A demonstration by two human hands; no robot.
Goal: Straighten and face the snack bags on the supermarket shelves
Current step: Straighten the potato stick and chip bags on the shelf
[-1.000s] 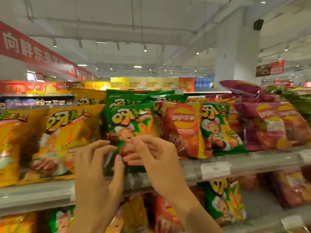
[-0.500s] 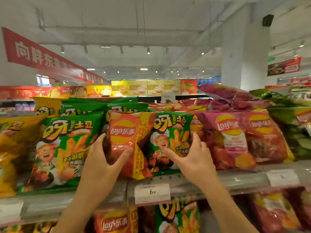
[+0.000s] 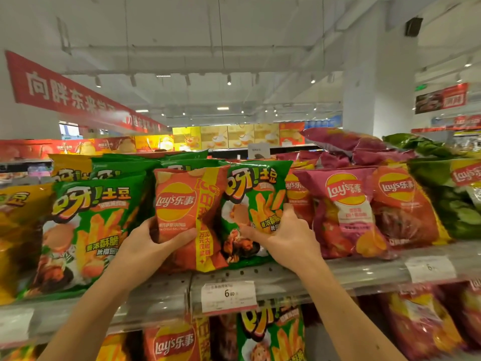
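An orange-red Lay's bag [image 3: 182, 201] stands upright on the top shelf [image 3: 286, 280], slightly tilted. My left hand [image 3: 153, 243] grips its lower left part, thumb across the front. Right beside it stands a green fries bag [image 3: 257, 194], its left edge tucked behind the Lay's bag. My right hand [image 3: 283, 235] grips that green bag's lower front, fingers curled round its right edge. Another green fries bag [image 3: 88, 230] stands to the left of my left hand.
Pink Lay's bags [image 3: 346, 212] and a red one [image 3: 400, 204] fill the shelf to the right, dark green bags [image 3: 453, 199] beyond them. Yellow bags [image 3: 18, 225] stand at far left. A price tag [image 3: 229, 295] hangs on the shelf edge. More bags [image 3: 270, 332] sit on the lower shelf.
My view and both hands shifted right from the left green bag. My left hand took hold of the orange-red Lay's bag, and my right hand closed on the green bag beside it.
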